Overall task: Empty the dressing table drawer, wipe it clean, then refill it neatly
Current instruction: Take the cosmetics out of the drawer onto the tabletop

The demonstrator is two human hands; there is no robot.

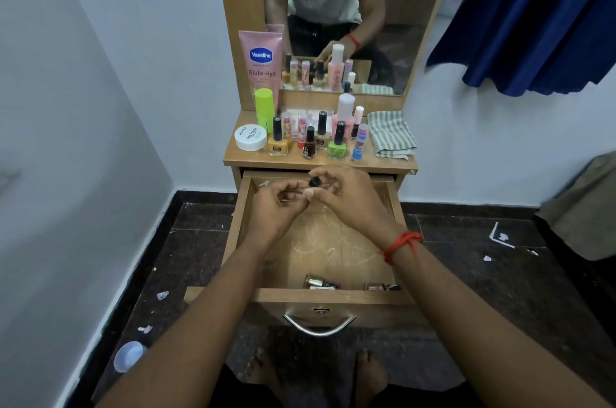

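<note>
The wooden drawer (328, 295) stands pulled out below the dressing table top (233, 156). Both hands hover over its far end. My right hand (346, 196) pinches a small nail polish bottle (313, 186) with a black cap and pale pink body. My left hand (273, 211) holds thin sticks close beside it, fingers closed on them. Two small bottles lie at the drawer's near edge, one gold (320, 282) and one brownish (381, 286). The drawer floor (326, 247) is scratched and mostly bare. A striped folded cloth (391, 132) lies on the table top at the right.
Several cosmetics crowd the table top: a pink Vaseline tube (261, 62), a lime green stick (264, 109), a white jar (250, 137), nail polishes (310, 144). A mirror (393, 7) rises behind. Paper scraps and a blue lid (128, 356) litter the dark floor. A blue curtain (540, 17) hangs at the right.
</note>
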